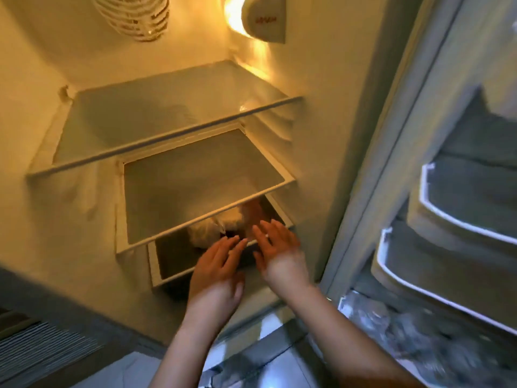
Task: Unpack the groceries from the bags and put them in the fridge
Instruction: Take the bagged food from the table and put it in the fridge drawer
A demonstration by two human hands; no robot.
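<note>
Head view looked down into an open fridge [349, 135] with its interior lamp [237, 21] lit at top right and a white vent grille [134, 15] at top centre. Three glass shelves were stacked front to back: top shelf [167, 113], middle shelf [195, 177], bottom shelf [173, 264]. The groceries were on the bottom shelf, seen partly through the middle shelf glass: a clear plastic bag [205, 232] with pale contents, and just right of it a reddish-brown packed item [251, 214], blurred, contents not identifiable. Left hand [216, 271] was extended toward the bottom shelf, fingers straight and spread, palm down, gripping nothing; its fingertips were just in front of the clear plastic bag, contact could not be confirmed. Right hand [279, 247] was beside it, fingers straight and slightly fanned, holding nothing, motion-blurred, fingertips near the reddish-brown item at the shelf's right front edge. The hands were close together but apart. The fridge door [447, 107] stood open on the right, with white-rimmed door bins [458, 219]; the lowest bin [419, 326] held something crinkly and clear, too blurred to name. A striped mat [42, 348] lay on the floor at lower left
</note>
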